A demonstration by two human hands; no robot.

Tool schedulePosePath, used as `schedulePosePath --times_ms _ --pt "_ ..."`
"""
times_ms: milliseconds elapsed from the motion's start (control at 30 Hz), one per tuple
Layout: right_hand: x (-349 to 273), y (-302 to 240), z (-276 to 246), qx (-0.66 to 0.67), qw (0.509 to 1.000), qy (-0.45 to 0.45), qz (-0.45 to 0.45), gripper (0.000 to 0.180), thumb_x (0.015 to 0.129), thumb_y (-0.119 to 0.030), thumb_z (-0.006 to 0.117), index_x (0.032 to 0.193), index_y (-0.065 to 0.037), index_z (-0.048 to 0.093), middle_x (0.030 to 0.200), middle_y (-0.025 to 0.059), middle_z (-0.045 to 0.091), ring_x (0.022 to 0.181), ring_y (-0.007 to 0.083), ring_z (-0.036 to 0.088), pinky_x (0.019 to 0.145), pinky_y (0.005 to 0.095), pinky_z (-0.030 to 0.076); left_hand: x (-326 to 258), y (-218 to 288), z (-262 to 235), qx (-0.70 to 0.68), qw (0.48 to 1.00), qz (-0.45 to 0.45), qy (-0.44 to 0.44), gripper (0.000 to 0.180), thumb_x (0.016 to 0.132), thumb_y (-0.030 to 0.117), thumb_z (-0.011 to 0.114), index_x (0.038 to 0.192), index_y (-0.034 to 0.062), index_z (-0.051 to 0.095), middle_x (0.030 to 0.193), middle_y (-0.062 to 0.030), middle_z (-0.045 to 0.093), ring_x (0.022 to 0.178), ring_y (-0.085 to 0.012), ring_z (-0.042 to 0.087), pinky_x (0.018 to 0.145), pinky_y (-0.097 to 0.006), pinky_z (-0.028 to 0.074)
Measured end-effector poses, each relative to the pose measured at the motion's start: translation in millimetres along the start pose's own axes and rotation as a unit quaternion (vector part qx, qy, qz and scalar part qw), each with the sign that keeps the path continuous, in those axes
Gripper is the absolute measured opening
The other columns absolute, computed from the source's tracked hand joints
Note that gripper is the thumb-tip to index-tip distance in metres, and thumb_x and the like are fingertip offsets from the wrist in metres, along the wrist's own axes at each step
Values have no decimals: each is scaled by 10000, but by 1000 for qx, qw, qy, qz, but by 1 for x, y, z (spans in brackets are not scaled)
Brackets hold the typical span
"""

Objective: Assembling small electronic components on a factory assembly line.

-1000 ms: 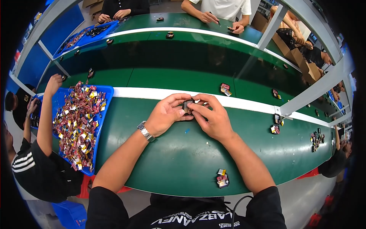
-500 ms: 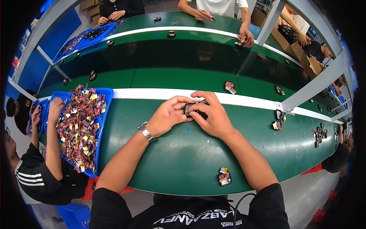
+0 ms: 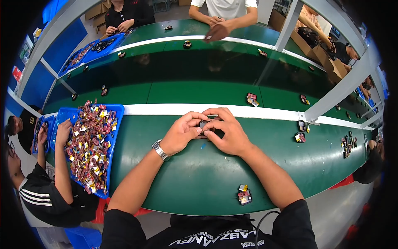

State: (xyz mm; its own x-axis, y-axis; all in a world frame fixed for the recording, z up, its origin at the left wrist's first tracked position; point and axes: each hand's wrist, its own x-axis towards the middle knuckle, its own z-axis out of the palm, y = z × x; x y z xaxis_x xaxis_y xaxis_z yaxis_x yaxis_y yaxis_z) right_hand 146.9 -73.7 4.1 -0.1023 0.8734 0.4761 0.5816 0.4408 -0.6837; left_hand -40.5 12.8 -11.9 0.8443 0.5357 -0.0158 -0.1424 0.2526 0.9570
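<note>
Between both hands, just above the green bench (image 3: pixel 178 178), is a small black plastic casing (image 3: pixel 203 124), mostly covered by fingers. My left hand (image 3: pixel 181 133), with a metal watch on its wrist, grips the casing's left side. My right hand (image 3: pixel 227 132) closes on it from the right, its thumb and fingertips pressed to the casing. What lies inside the casing is hidden. A small red circuit board assembly with a yellow and white part (image 3: pixel 244 195) rests near the front edge, between my forearms.
A blue tray (image 3: pixel 108 166) heaped with red boards and yellow-white pieces stands left, where a co-worker's hand (image 3: pixel 63 130) reaches. More assemblies (image 3: pixel 300 136) lie right. Behind a white rail (image 3: pixel 166 109) runs a green conveyor (image 3: pixel 174 93) carrying units. A metal post (image 3: pixel 336 93) slants at right.
My hands stay together on the casing, with small finger shifts. The view has tilted slightly. Across the conveyor, a co-worker's hand has swung left, leaving a unit on the belt.
</note>
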Motion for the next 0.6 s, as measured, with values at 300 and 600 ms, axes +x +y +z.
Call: schedulePosePath --times_ms 300,600 --pt "-1 -4 7 -28 997 66 -11 111 807 -45 690 912 -68 718 1173 74 613 1089 262 565 871 351 525 0 -2 -3 -40 999 11 2 321 980 36 479 1299 46 450 1335 -127 541 1192 -202 569 1004 -370 500" --pt "-5 -5 19 31 992 88 89 127 819 -82 701 938 -75 746 1178 52 623 1093 242 555 916 370 498 0 -3 -4 -56 998 19 5 316 976 87 556 1276 67 459 1338 -139 552 1205 -208 570 987 -378 509"
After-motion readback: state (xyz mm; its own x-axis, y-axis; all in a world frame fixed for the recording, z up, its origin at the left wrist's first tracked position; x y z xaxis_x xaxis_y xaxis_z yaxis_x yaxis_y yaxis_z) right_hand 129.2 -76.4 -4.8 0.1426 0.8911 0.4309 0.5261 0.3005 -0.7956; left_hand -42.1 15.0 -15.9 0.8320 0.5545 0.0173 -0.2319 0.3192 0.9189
